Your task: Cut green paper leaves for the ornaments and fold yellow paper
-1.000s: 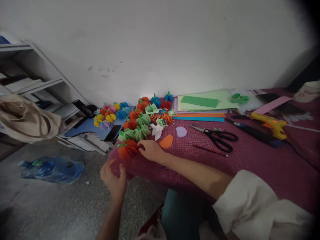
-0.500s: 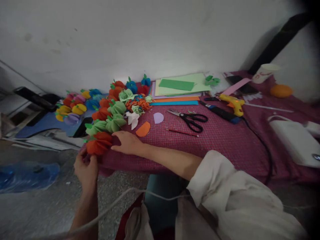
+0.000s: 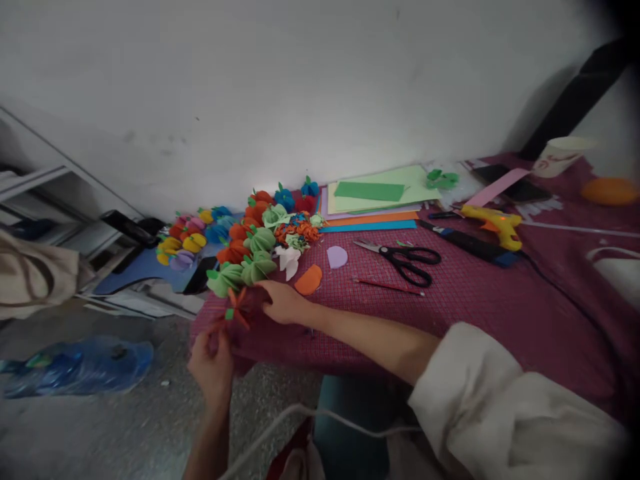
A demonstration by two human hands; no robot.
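Note:
An orange folded-paper pumpkin [image 3: 239, 308] with a green stem lies at the near left corner of the table with the red checked cloth [image 3: 475, 300]. My right hand [image 3: 281, 301] rests on the cloth with its fingers closed against the pumpkin's right side. My left hand [image 3: 212, 367] is below the table edge, fingers pinched on the pumpkin's lower left part. A row of green, orange, blue and red paper pumpkins [image 3: 253, 247] runs back toward the wall.
Black scissors [image 3: 407, 259], a red pencil [image 3: 387, 287], orange [image 3: 308, 280] and lilac [image 3: 337, 256] paper cut-outs, coloured paper sheets [image 3: 375, 197], a yellow glue gun [image 3: 493, 223] and a paper cup [image 3: 563, 155] are on the table. More paper pumpkins [image 3: 187, 233] on a blue board and a blue plastic bottle [image 3: 75, 367] lie left.
The view has swung back left. The orange pumpkin has been pulled toward the table corner and tilted, between both hands. My left hand has shifted slightly under it.

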